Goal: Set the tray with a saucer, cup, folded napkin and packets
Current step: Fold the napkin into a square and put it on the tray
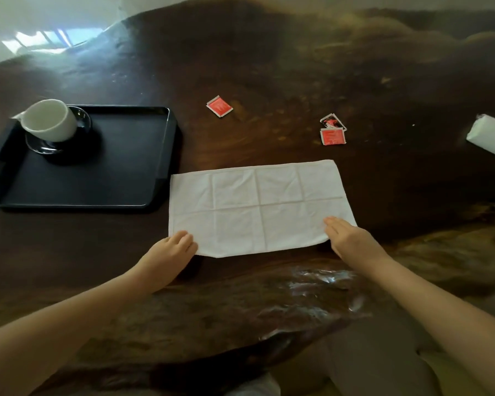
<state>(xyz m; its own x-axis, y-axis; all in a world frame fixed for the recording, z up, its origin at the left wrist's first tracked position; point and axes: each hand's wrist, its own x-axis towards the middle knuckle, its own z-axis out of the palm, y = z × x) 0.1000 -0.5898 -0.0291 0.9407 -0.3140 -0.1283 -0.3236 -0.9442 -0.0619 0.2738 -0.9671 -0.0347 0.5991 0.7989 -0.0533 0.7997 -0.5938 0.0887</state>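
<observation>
A white napkin [257,207] lies spread flat on the dark wooden table, creased into a grid. My left hand [170,248] rests on its near left corner, fingers curled at the edge. On the near right corner my right hand [347,238] lies flat with its fingers together. A black tray [152,172] sits to the left; in its far left corner a white cup [50,120] stands on a dark saucer [82,121]. Red packets lie beyond the napkin: one [219,106] in the middle and two [332,132] to the right, one partly over the other.
A white wrapped roll or bundle [490,138] lies at the right edge of the table. The table's uneven near edge [269,335] runs just in front of my arms. A bright window reflection shows at the far left.
</observation>
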